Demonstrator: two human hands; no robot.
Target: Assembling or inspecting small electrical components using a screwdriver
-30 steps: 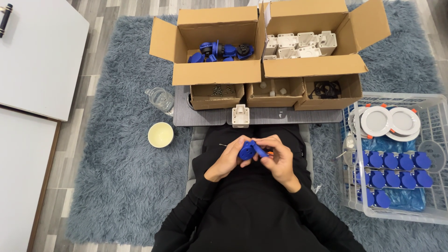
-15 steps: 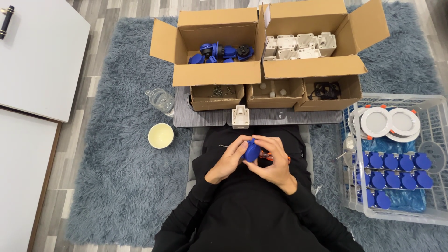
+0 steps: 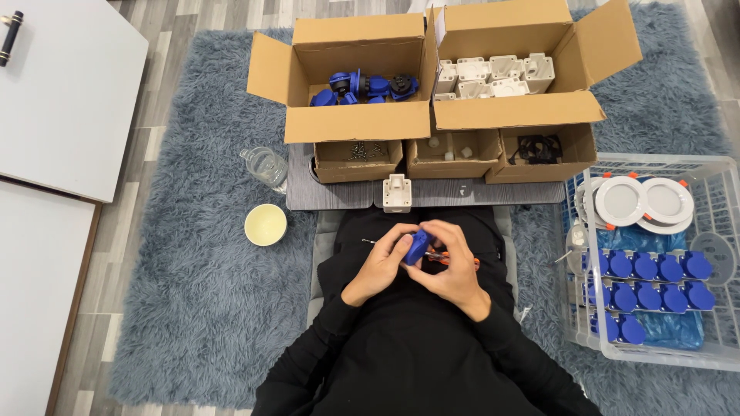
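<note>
Both hands on one small blue plastic part, held over the lap.
I see left hand (image 3: pixel 383 266) and right hand (image 3: pixel 453 266) each with grip clenched around the small blue plastic part (image 3: pixel 417 246); white plastic box (image 3: pixel 397 192) sits just beyond, grey shaggy rug (image 3: pixel 193 293) left.

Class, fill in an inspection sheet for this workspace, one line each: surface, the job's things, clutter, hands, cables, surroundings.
Surface: grey board on a shaggy blue-grey rug.
Job's things: blue part held in both hands; a thin screwdriver with an orange handle runs between them.
Clutter: white housing, cream bowl, glass jar.
Hands: left hand and right hand both closed around the blue part.
Cables: dark wire-like parts in a small box; too small to tell.
Surroundings: open cartons of blue parts and white housings; wire basket with blue parts and white round discs; white table.
</note>
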